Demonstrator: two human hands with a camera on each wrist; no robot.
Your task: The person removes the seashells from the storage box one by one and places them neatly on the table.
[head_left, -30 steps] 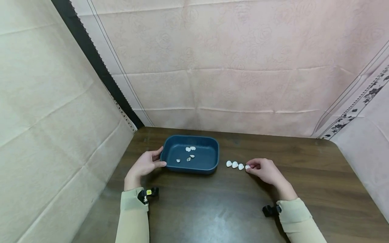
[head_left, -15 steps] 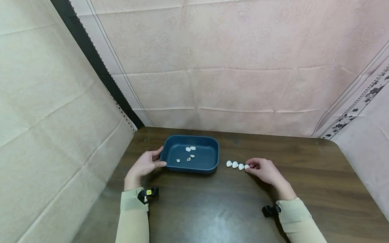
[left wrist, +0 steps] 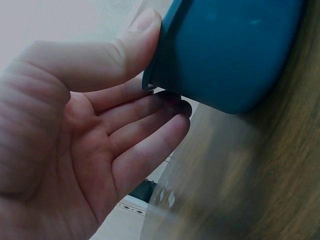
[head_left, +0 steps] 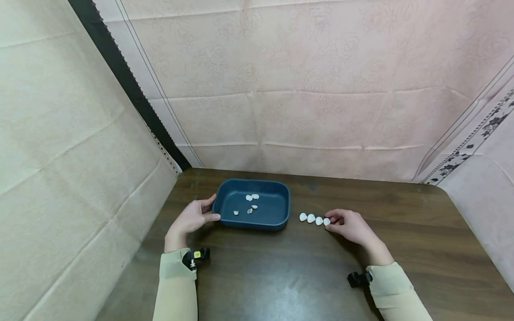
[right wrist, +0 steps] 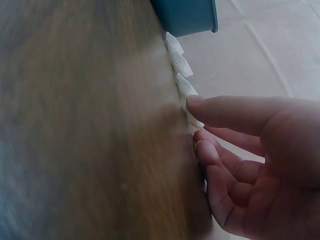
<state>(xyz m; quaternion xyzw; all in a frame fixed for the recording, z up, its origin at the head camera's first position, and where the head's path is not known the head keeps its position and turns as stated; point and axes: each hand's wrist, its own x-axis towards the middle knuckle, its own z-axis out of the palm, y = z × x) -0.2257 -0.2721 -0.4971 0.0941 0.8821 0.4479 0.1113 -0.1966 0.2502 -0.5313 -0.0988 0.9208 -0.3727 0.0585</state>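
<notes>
Stretching left to right, blue tray (head_left: 270, 206)

Brn tbl (head_left: 257, 276), pale cloth bkgd (head_left: 301, 89)

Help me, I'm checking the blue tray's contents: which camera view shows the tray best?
The head view: it shows the whole blue tray, inside and shells included. The left wrist view shows part of its outside, cropped; the right wrist view, only part of its outer wall.

The tray (head_left: 275, 207) looks smooth plastic, the shells (right wrist: 180, 64) ridged, the table (head_left: 249, 267) wood-grained.
</notes>
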